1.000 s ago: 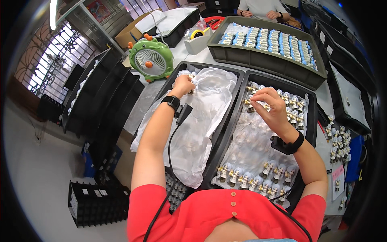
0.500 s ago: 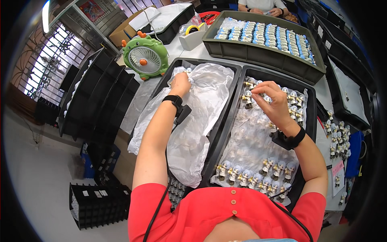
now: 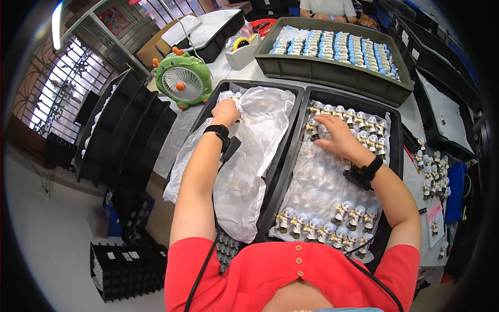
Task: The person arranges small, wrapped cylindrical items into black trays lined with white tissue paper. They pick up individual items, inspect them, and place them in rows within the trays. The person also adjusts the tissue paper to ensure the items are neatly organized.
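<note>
My left hand (image 3: 226, 112) is closed at the far end of the left black tray (image 3: 294, 104), with a small figurine (image 3: 239, 108) showing at its fingers. Crumpled white tissue paper (image 3: 249, 161) covers most of that tray. Over the right black tray (image 3: 397, 156), my right hand (image 3: 338, 136) is open, thumb and fingers apart. Its fingertips are beside a pale-haired figurine in white and gold (image 3: 312, 128) at the tray's left side. Rows of similar figurines (image 3: 359, 118) stand at the far end, and more (image 3: 322, 232) lie at the near end on white tissue.
Beyond the trays stands a grey-green crate (image 3: 332, 75) of blue-and-white pieces. A green fan (image 3: 184, 80) and a tape dispenser (image 3: 242, 53) are at the back left. Loose figurines (image 3: 434, 171) lie at right. Stacked black trays (image 3: 125, 130) rise at left. A person (image 3: 327, 9) sits opposite.
My right hand has lowered toward the figurines and its pinched fingers have spread. The left hand stays at the far end of the left tray. The whole view has shifted slightly.
</note>
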Motion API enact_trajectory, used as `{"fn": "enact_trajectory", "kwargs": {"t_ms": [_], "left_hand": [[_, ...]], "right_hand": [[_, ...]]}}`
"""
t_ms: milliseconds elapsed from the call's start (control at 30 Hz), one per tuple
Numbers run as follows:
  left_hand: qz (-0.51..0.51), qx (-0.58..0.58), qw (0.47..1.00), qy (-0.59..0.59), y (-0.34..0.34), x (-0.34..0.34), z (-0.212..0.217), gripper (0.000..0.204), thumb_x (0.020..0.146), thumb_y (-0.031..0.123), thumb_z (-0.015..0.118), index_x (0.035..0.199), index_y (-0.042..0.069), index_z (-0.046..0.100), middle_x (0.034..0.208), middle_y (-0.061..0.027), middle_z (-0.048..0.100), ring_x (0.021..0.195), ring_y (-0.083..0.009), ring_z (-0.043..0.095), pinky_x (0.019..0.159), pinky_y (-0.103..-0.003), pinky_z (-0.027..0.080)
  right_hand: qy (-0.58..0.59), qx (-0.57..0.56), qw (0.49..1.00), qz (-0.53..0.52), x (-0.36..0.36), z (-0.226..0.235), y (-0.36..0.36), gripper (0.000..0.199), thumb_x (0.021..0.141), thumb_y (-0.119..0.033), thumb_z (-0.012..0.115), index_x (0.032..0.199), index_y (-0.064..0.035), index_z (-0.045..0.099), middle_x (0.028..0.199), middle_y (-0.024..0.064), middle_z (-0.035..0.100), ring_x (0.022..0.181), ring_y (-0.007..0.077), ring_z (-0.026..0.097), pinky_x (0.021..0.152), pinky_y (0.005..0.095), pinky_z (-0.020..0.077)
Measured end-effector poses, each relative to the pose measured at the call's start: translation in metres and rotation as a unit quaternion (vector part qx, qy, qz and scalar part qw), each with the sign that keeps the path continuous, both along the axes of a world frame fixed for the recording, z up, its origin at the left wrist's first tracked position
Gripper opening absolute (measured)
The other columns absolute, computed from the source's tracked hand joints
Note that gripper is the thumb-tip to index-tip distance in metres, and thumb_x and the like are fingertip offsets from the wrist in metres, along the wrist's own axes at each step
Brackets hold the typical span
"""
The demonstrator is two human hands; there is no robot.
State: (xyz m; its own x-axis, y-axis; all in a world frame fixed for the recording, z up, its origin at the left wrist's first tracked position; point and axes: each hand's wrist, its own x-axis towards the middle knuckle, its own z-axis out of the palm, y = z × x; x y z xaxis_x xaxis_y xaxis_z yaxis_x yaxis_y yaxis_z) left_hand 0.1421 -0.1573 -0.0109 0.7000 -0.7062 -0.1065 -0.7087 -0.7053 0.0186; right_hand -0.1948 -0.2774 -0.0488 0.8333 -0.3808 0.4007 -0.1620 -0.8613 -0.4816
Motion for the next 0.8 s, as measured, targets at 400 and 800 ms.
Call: {"fn": "enact_trajectory", "kwargs": {"t_ms": [400, 800], "left_hand": [[-0.01, -0.102, 0.995, 0.018, 0.019, 0.008, -0.012, 0.041, 0.072, 0.032, 0.069, 0.109, 0.015, 0.066, 0.105, -0.014, 0.066, 0.101, -0.0301, 0.062, 0.087, -0.039, 0.047], [-0.098, -0.124, 0.987, -0.003, 0.017, -0.003, -0.002, 0.031, 0.079, 0.025, 0.062, 0.107, 0.014, 0.067, 0.103, -0.0159, 0.065, 0.098, -0.0306, 0.062, 0.085, -0.04, 0.048]], "right_hand": [[0.065, -0.047, 0.997, -0.019, 0.007, -0.01, 0.006, 0.063, 0.067, -0.016, 0.075, 0.125, -0.0136, 0.051, 0.13, 0.0125, 0.047, 0.118, 0.0312, 0.045, 0.101, 0.043, 0.0304], [0.011, -0.072, 0.997, -0.014, 0.012, -0.02, 0.005, 0.05, 0.066, -0.011, 0.071, 0.113, -0.0113, 0.056, 0.122, 0.0102, 0.049, 0.115, 0.0294, 0.045, 0.098, 0.0422, 0.0326]]}}
